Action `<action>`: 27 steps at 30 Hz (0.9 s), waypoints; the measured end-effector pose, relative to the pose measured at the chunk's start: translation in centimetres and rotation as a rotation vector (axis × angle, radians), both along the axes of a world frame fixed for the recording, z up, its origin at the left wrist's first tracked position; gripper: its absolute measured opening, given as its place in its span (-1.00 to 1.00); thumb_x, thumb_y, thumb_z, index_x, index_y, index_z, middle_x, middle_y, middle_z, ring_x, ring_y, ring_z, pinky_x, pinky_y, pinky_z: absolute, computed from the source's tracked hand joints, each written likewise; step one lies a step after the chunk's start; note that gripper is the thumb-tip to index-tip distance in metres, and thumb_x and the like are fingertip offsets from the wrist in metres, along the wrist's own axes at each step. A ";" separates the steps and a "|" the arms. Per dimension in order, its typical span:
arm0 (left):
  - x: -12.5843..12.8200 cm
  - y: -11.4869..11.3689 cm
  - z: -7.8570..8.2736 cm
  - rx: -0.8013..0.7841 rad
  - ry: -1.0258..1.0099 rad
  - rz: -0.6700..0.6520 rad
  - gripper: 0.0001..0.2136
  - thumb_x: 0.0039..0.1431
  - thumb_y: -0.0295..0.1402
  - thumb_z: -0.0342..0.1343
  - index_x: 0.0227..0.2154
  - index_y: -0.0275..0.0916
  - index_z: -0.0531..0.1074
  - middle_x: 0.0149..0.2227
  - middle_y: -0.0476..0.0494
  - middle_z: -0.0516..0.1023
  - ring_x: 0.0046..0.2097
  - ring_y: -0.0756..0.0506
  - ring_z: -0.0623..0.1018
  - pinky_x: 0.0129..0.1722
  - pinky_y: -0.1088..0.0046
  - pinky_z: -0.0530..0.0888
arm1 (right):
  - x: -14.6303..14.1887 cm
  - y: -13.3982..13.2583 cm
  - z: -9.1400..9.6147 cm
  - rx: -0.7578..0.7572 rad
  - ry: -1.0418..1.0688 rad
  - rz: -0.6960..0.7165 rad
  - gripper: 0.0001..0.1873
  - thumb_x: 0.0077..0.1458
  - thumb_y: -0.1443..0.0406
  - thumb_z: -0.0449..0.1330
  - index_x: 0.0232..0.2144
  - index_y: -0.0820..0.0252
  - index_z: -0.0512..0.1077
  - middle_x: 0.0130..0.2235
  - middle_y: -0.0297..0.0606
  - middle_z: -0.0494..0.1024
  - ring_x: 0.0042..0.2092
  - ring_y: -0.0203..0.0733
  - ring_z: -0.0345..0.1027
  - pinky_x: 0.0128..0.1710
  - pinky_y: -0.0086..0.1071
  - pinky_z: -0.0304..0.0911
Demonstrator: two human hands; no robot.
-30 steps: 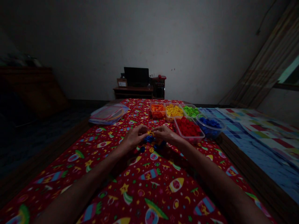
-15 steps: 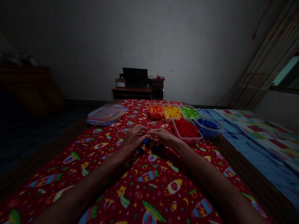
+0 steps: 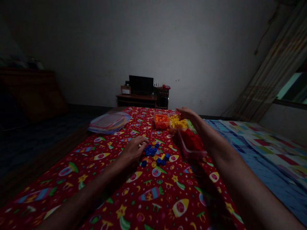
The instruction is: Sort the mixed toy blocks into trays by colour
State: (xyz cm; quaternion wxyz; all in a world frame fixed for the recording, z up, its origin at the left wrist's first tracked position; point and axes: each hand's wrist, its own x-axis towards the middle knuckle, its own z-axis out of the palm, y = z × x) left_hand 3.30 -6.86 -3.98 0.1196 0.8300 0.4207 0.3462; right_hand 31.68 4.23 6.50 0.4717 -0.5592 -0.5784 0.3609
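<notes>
My left hand (image 3: 135, 148) rests low over the cloth with its fingers curled together; what they hold, if anything, cannot be made out. Just right of its fingertips lies a loose group of small round blue pieces (image 3: 151, 150), with a few yellow round pieces (image 3: 153, 164) among them. Farther off, my right hand (image 3: 188, 114) reaches over the yellow pieces (image 3: 177, 122) in their clear box, thumb and fingers apart. Part of the box of green pieces (image 3: 190, 125) is hidden behind that hand and wrist.
A clear box of red pieces (image 3: 192, 140) stands under my right forearm. Beside the yellow box is a box of orange pieces (image 3: 161, 121). Flat plastic lids (image 3: 109, 123) are stacked at the left on the patterned red cloth (image 3: 134, 198). Behind stands a dark monitor (image 3: 141, 84).
My hands were together over the small pieces. The right one has moved away, forward and right, to the yellow box; the left has stayed, uncovering the blue and yellow pieces.
</notes>
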 end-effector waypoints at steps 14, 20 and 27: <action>-0.4 -0.8 -0.4 -0.298 0.367 -0.143 -0.86 0.00 -0.36 0.01 -0.52 -0.20 0.47 -0.50 -0.01 0.51 -0.44 -0.03 0.45 -0.49 0.53 0.24 | -4.1 -9.2 -3.2 0.072 -0.009 0.164 -0.82 0.11 0.36 0.03 -0.42 0.31 0.42 -0.49 -0.25 0.50 -0.46 -0.32 0.39 -0.37 -0.42 0.32; -0.1 -0.6 -1.1 -0.282 0.416 -0.083 -0.86 -0.02 -0.29 0.07 -0.57 -0.22 0.44 -0.57 -0.01 0.46 -0.53 -0.01 0.37 -0.56 0.51 0.13 | -6.1 -11.6 -6.2 0.160 -0.695 0.397 -0.83 -0.08 0.47 0.09 -0.55 0.31 0.48 -0.54 -0.31 0.48 -0.49 -0.35 0.30 -0.46 -0.52 0.12; 0.0 -1.4 -0.2 -0.319 0.346 -0.089 -0.87 -0.03 -0.36 0.02 -0.57 -0.24 0.42 -0.57 -0.01 0.45 -0.52 0.00 0.38 -0.57 0.53 0.15 | -7.5 -13.2 -7.8 0.125 -1.187 0.549 -0.80 -0.02 0.43 0.13 -0.33 0.24 0.53 -0.34 -0.17 0.55 -0.38 -0.28 0.34 -0.46 -0.48 0.03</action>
